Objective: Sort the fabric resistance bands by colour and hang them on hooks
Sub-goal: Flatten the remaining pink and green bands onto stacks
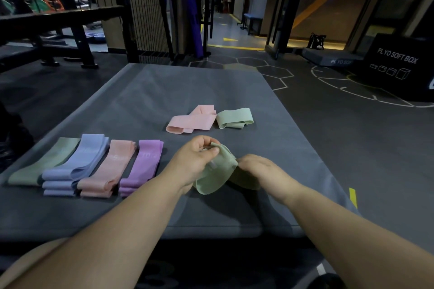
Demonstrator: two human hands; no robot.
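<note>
I hold the pale green band (218, 171) over the grey padded mat (187, 84), near its front edge. My left hand (197, 159) pinches the top fold between thumb and fingers. My right hand (260, 169) grips the right side, fingers curled under the soft, matte cloth. Left of this band lie four flat piles side by side: olive band (44, 164), blue stack (75, 166), peach stack (110, 166), purple stack (143, 166). Beyond it, a loose pink band (192, 119) touches a crumpled green loop (234, 117), with open mat behind them.
</note>
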